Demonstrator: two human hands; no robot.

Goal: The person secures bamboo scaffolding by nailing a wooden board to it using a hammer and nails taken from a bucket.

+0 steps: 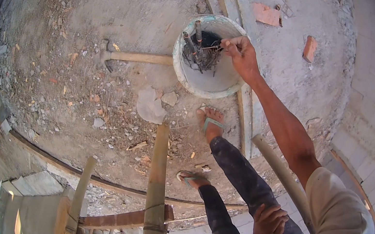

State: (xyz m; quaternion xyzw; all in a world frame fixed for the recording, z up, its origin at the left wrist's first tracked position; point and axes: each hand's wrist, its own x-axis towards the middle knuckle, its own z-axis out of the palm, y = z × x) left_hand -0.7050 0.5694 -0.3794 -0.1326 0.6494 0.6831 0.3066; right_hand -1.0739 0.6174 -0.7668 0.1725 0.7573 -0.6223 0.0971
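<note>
My right hand (240,53) reaches down to the rim of a pale, cement-stained bucket (191,78) on the concrete floor. Its fingers pinch a thin dark piece, seemingly a nail or wire, from the tangle of nails and wire (202,56) inside. My left hand (268,224) rests on my thigh, fingers spread on the dark trousers, holding nothing. My feet in green sandals (211,122) stand on the rough floor just below the bucket.
A hammer with a wooden handle (138,56) lies left of the bucket. Brick pieces (267,14) and rubble litter the floor. Bamboo poles (156,185) and a wooden frame stand at the slab's curved edge, with a drop beyond. White block wall on the right.
</note>
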